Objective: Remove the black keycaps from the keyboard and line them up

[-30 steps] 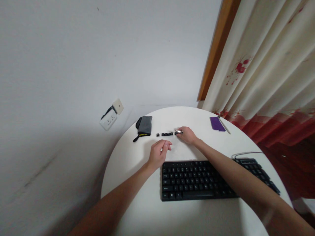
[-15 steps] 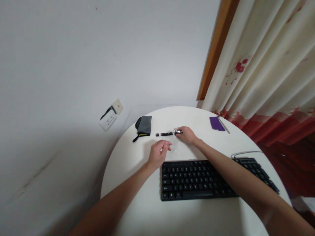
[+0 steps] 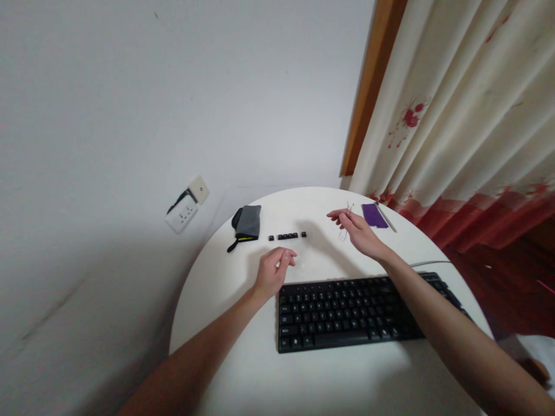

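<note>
My right hand [image 3: 358, 230] is raised over the white table, holding a thin wire keycap puller [image 3: 342, 235] between thumb and fingers. The puller's wire ends stick out above and below the hand. To the left of that hand, several black keycaps [image 3: 288, 236] lie in a row, with one keycap [image 3: 304, 234] at the right end and another [image 3: 271, 238] apart on the left. My left hand [image 3: 272, 269] rests near the keyboard's top left corner, fingers loosely curled and nothing visible in them. Under my right forearm is a black keyboard [image 3: 329, 315].
A grey pouch [image 3: 248, 222] with a black strap lies at the table's back left. Toward the back right are a purple cloth [image 3: 373, 215] and a thin pale stick [image 3: 387, 218]. Behind the table [image 3: 243, 370] stand a wall with a socket [image 3: 182, 214] and a curtain [image 3: 416, 144].
My right hand has lifted from the right end of the keycap row and moved right with the keycap puller, leaving a keycap there. The left hand stays put; the view has shifted slightly.
</note>
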`<state>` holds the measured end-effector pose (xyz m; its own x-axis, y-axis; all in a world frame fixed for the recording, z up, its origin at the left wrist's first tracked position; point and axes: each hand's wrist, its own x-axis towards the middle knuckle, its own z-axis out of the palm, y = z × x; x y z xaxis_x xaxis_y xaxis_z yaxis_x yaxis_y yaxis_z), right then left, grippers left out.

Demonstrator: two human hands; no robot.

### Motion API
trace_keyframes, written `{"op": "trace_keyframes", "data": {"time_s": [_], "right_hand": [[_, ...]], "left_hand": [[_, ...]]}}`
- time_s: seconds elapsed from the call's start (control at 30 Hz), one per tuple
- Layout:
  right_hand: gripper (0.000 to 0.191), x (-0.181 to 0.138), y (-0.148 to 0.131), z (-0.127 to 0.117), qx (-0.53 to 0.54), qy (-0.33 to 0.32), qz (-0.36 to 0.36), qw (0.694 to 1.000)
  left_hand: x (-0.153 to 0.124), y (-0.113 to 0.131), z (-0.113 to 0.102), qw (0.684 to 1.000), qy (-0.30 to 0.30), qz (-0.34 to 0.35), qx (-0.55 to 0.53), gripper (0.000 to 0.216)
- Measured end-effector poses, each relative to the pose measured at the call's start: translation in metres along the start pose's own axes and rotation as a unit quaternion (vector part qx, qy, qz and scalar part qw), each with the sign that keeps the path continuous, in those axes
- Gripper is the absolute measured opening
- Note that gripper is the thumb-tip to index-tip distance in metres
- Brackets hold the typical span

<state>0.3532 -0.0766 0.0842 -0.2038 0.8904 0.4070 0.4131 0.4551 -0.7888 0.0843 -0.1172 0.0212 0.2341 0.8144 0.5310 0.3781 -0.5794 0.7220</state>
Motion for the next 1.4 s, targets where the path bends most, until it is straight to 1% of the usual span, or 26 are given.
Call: {"op": "trace_keyframes", "data": {"time_s": [0.07, 0.17, 0.27, 0.37, 0.63, 0.8, 0.9, 1.17, 1.3, 1.4], "right_hand": [[0.041, -0.020, -0.011, -0.011, -0.026, -0.001, -0.007, 1.000], [0.038, -0.049, -0.017, -0.018, -0.025, -0.038, 0.039, 0.998], [0.028, -0.069, -0.013, -0.017, 0.005, -0.068, 0.080, 0.994], [0.019, -0.079, -0.009, -0.011, 0.029, -0.062, 0.079, 0.995], [0.012, -0.091, -0.010, 0.007, 0.025, -0.063, 0.028, 0.997], [0.013, -0.095, -0.010, 0.013, 0.030, -0.064, 0.006, 0.998], [0.016, -0.096, -0.013, 0.014, 0.024, -0.075, -0.004, 0.997], [0.019, -0.099, -0.013, 0.022, 0.021, -0.123, -0.012, 0.992], [0.019, -0.100, -0.009, 0.024, 0.000, -0.116, -0.007, 0.993], [0.020, -0.100, -0.004, 0.027, -0.019, -0.102, 0.016, 0.994]], "left_hand": [[-0.001, 0.000, 0.001, 1.000, -0.001, -0.002, -0.001, 0.037], [-0.001, 0.003, 0.001, 1.000, -0.007, -0.006, 0.004, 0.037], [-0.001, 0.006, 0.002, 1.000, -0.014, -0.005, 0.009, 0.036], [-0.002, 0.008, 0.004, 1.000, -0.023, -0.004, 0.009, 0.036], [-0.003, 0.010, 0.006, 0.999, -0.048, 0.009, 0.010, 0.035], [-0.003, 0.010, 0.005, 0.999, -0.053, 0.004, 0.010, 0.035], [-0.004, 0.009, 0.006, 0.998, -0.057, 0.007, 0.010, 0.035], [-0.004, 0.006, 0.005, 0.998, -0.061, 0.011, 0.007, 0.035], [-0.004, 0.007, 0.005, 0.998, -0.060, 0.013, 0.004, 0.034], [-0.004, 0.007, 0.005, 0.998, -0.061, 0.012, 0.006, 0.034]]}}
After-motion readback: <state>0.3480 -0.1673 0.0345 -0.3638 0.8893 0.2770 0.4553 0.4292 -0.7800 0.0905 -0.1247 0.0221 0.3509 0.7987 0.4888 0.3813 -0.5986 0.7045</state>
